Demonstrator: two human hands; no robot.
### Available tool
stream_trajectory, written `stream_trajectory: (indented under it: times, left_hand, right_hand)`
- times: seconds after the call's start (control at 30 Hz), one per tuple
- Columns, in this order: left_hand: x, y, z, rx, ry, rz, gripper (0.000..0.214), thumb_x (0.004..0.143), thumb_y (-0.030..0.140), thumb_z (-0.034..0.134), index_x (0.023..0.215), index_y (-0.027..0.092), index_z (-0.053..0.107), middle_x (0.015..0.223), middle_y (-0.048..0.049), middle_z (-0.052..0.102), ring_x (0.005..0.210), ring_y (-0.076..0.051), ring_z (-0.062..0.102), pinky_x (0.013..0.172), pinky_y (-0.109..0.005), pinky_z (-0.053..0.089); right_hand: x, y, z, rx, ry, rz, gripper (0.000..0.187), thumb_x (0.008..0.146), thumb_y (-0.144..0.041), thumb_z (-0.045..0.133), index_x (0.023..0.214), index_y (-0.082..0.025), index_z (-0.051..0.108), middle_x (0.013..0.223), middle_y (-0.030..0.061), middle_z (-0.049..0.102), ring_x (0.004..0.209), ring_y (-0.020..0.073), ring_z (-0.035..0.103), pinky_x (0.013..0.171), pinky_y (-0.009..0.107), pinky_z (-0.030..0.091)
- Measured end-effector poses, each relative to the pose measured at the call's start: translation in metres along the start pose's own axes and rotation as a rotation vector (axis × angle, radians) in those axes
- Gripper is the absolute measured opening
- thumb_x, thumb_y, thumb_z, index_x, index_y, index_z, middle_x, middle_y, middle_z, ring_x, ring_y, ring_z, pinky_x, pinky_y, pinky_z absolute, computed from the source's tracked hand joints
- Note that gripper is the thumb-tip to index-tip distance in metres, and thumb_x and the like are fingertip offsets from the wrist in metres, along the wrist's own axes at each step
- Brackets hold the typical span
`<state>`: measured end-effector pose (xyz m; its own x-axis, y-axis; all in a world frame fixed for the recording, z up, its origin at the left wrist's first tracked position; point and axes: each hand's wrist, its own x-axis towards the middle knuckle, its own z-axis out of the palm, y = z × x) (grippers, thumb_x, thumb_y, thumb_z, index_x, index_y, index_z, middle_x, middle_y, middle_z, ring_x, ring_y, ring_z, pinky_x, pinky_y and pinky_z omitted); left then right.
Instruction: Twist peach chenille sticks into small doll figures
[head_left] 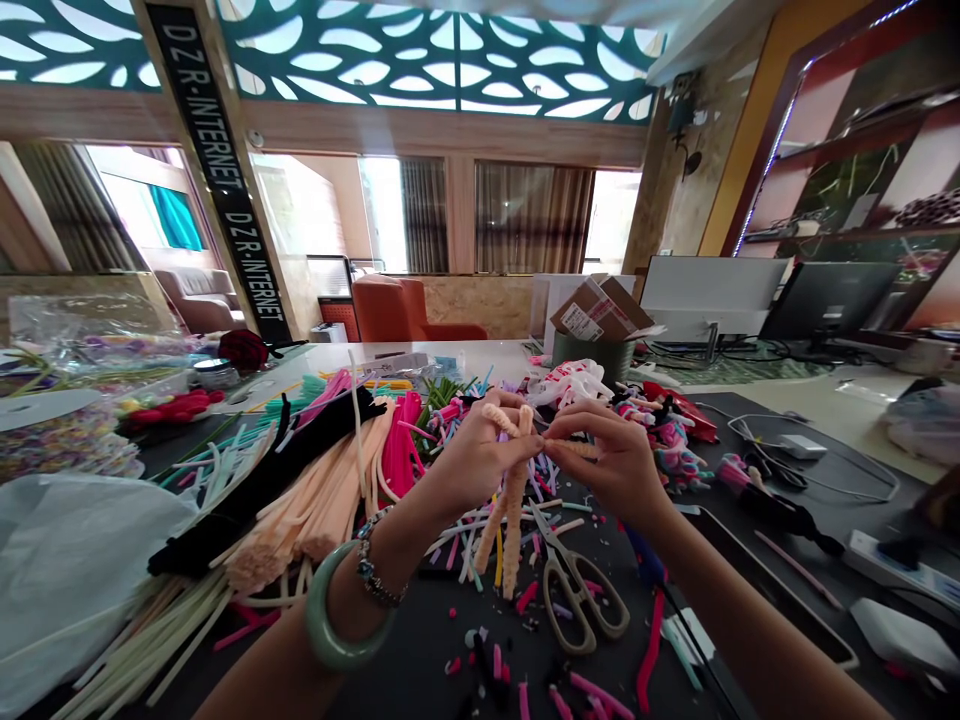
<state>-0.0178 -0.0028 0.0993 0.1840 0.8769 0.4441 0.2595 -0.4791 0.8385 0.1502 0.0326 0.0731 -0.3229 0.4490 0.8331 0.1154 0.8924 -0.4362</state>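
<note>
Between my two hands is a peach figure [514, 500] of coiled pipe cleaners, with two long legs hanging down and shorter pieces sticking out at the top. My left hand [484, 450] pinches its upper part between thumb and fingers. From the right, my right hand [611, 445] has thumb and fingertips closed on a peach coiled arm [577, 450] of the figure. The fingertips of both hands almost meet. Below them on the dark table lie scissors [574, 590] with beige handles, blades partly spread.
Bundles of peach pipe cleaners [307, 500] and black pipe cleaners [255, 490] lie on the left beside a white plastic bag [75, 570]. Colourful offcuts [517, 660] litter the front. A green bin [592, 352] holds a cardboard box [604, 308]; monitors [709, 290] stand behind right.
</note>
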Motion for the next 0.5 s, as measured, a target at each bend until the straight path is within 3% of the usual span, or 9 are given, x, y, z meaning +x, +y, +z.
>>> stream_trajectory:
  times: [0.13,0.27,0.5]
  left_hand:
    - [0.0002,0.0010,0.0021,-0.132,-0.021,-0.057,0.015,0.072,0.021,0.064,0.060,0.014,0.058,0.095,-0.0040,0.051,0.087,-0.016,0.049,0.079,-0.027,0.039]
    - [-0.0003,0.0031,0.0042,-0.350,-0.021,-0.199,0.015,0.066,0.019,0.068,0.078,0.016,0.060,0.075,0.0017,0.051,0.073,-0.013,0.048,0.070,-0.025,0.038]
    - [0.0004,-0.0021,0.0047,-0.473,-0.072,-0.254,0.015,0.064,0.022,0.072,0.072,0.015,0.060,0.071,0.0020,0.051,0.073,-0.012,0.049,0.075,-0.026,0.038]
  right_hand:
    - [-0.0003,-0.0005,0.0002,-0.006,0.007,-0.012,0.002,0.075,-0.016,0.066,0.077,-0.017,0.066,0.077,0.0026,0.062,0.073,0.0148,0.059,0.068,0.030,0.047]
    - [-0.0007,-0.0016,0.0007,-0.003,0.017,-0.029,0.004,0.074,-0.015,0.066,0.076,-0.018,0.066,0.078,0.0030,0.063,0.073,0.0151,0.059,0.068,0.030,0.048]
    - [-0.0025,0.0002,0.0035,0.032,0.008,-0.016,0.003,0.077,-0.015,0.065,0.077,-0.018,0.066,0.078,0.0027,0.062,0.074,0.0144,0.059,0.069,0.029,0.048]
